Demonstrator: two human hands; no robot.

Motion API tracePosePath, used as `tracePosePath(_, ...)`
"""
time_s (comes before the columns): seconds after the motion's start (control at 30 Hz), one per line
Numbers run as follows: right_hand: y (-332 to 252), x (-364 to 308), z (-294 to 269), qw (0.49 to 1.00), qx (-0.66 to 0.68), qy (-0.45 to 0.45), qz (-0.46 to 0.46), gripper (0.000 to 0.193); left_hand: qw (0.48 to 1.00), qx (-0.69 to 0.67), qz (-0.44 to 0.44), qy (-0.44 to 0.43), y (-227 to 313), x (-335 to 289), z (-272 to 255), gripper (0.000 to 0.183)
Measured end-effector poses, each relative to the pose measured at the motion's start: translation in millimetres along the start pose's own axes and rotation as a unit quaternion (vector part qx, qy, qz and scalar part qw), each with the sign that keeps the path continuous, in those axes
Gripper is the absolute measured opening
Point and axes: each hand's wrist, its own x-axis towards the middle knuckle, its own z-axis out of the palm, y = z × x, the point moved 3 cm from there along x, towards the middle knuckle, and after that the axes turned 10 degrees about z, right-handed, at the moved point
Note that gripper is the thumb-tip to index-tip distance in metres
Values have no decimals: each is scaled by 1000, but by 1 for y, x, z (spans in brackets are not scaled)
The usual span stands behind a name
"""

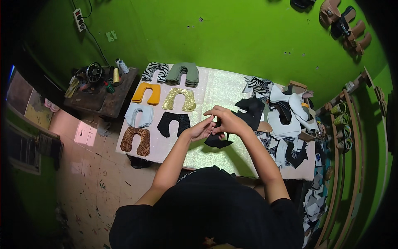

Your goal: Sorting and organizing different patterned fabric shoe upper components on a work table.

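Observation:
Over the middle of the table, my left hand (201, 129) and my right hand (229, 121) meet with fingertips close together. A black cut piece of material (218, 142) hangs below and between them, pinched in the fingers. Part of it is hidden behind my hands. Just right of my right hand lies a bigger black sheet with cut edges (250, 113). To the left of my hands is a black arch-shaped stack (174, 123). Beyond it sit a gold glittery stack (179, 99) and a grey-green stack (182, 74).
Along the table's left side are zebra (155, 71), mustard (146, 93), pale blue (139, 115) and leopard-print stacks (135, 140). White and grey offcuts (286, 116) are heaped at right. A sewing machine (95, 73) stands far left; a wooden rack with sandals (342, 120) stands right.

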Motion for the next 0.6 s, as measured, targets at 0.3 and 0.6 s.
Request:
tracePosePath(0.3,31,-4,-7,987,49,104,108,49,990,-44,79,105,26,-26,1,30)
tracePosePath(0.6,45,-16,30,978,83,45,186,73,988,-47,89,116,35,-28,-7,28)
